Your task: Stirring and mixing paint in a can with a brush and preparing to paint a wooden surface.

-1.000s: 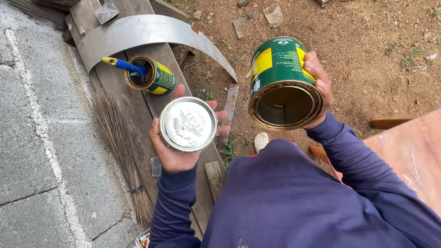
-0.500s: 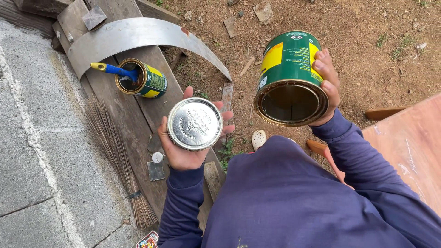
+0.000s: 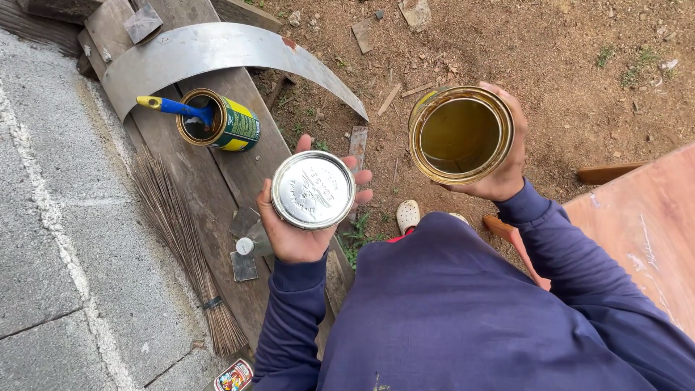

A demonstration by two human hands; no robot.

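My left hand (image 3: 293, 224) cups the round metal lid (image 3: 313, 190); my right hand (image 3: 499, 170) grips an open tin (image 3: 460, 135) holding yellowish liquid.

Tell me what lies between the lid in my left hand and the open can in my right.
In the head view, only ground shows between the lid and the open can: bare dirt and a small grey metal strip.

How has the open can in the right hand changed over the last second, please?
Yes. The open can in the right hand has tipped: earlier its green and yellow side showed, now mainly its mouth, while the can with the brush stays on the plank.
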